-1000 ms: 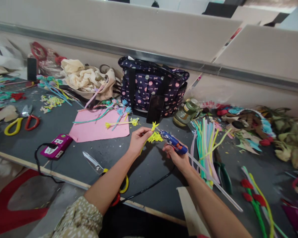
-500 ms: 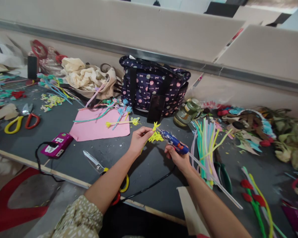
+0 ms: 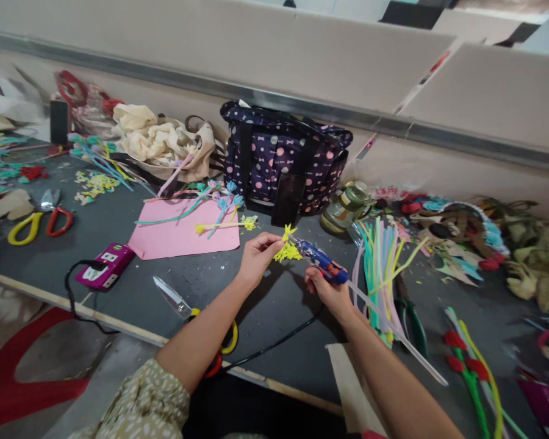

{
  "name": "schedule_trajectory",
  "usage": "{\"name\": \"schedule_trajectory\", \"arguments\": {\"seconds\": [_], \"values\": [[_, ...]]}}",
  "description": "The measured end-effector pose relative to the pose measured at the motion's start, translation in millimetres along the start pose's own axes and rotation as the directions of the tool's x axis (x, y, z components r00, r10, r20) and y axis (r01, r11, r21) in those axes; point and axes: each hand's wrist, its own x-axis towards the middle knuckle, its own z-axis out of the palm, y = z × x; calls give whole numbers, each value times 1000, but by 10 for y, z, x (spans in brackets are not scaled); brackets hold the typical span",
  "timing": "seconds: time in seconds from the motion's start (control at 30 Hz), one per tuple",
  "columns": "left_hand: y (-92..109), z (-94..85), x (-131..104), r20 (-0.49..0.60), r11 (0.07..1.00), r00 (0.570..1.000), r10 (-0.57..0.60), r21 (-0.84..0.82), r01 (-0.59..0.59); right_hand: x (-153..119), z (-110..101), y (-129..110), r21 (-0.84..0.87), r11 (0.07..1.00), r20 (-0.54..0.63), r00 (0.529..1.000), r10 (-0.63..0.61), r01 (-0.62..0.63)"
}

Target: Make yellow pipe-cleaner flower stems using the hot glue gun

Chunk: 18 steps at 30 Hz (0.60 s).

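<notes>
Between the fingertips of my left hand is a small yellow pipe-cleaner flower, its petals pointing up. My right hand is wrapped round a blue glue gun, whose nozzle reaches the flower's base. A long clear glue stick sticks out of the gun's back. Just below the flower, a heap of short yellow pieces lies on the dark table. Beyond my left hand, a pink sheet carries finished-looking pipe-cleaner flowers in blue and yellow.
Scissors lie partly under my left forearm. A purple power strip and other scissors are at left. A patterned bag, phone and glass jug stand behind. Pipe cleaners and green-handled pliers lie at right.
Almost nothing differs. Both hands keep the same hold, with the glue gun's nozzle still at the yellow flower; the view has shifted very slightly.
</notes>
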Motion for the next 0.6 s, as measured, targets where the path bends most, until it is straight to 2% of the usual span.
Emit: {"name": "schedule_trajectory", "arguments": {"seconds": [0.6], "values": [[9,-2,2,-3,1000,1000,13,21,-13,-8,0,-36,-32,999,28,1000,-11,12]]}}
